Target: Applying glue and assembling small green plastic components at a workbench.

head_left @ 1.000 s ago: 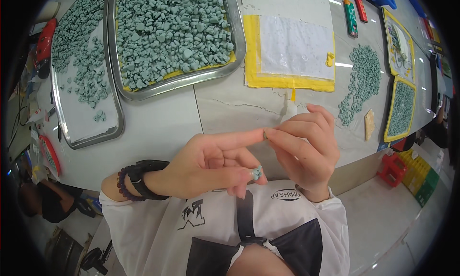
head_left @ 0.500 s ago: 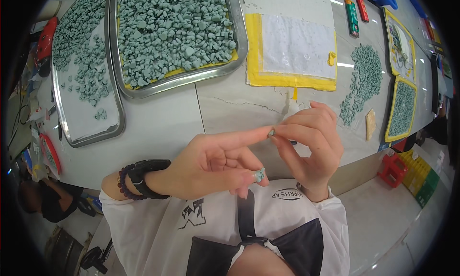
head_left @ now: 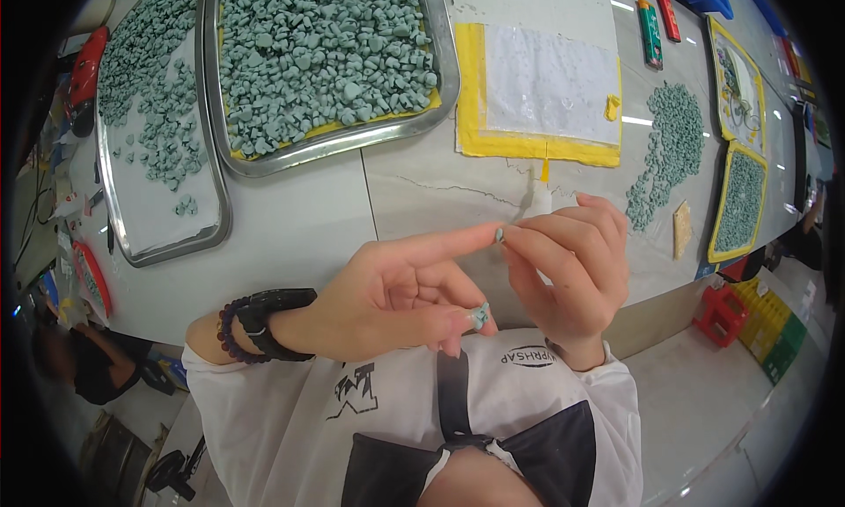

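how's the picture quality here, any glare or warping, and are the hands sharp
Head view: strong fisheye warp, so the metal tray and table edge bow toward the black rim. Ceiling-light streaks glare on the tabletop near the green stone pile. Left hand and right hand are reasonably sharp; lighting is even, shadows soft.

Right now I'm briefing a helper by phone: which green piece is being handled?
Start at the two hands above the grey table. The left hand points at the right hand. Between their fingertips sits one tiny green piece, held aloft, unlike the heaps in trays.
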The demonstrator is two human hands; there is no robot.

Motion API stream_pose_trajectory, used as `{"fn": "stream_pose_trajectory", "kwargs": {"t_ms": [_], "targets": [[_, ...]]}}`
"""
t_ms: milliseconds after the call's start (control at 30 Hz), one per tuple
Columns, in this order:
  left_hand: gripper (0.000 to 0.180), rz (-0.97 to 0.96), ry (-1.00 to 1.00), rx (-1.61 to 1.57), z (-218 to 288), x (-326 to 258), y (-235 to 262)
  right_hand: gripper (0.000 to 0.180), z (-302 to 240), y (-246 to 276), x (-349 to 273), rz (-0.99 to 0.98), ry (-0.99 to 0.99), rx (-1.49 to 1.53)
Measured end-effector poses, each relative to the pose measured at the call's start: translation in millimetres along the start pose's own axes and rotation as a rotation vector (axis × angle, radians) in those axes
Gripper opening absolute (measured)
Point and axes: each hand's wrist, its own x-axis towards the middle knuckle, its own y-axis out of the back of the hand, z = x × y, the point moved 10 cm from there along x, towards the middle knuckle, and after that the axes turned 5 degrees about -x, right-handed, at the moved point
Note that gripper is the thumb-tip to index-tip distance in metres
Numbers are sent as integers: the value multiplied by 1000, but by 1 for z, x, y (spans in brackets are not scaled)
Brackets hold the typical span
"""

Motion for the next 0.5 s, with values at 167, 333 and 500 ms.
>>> {"fn": "stream_pose_trajectory", "kwargs": {"t_ms": [167,333,500], "targets": [[56,129,-79,-62,9,2,9,32,-5,8,-1,43,53,73],[35,241,-132,50,10,4,25,32,-17,4,0,-10,133,121],[26,219,-222,58,14,3,24,32,-18,4,1,-12,146,107]]}}
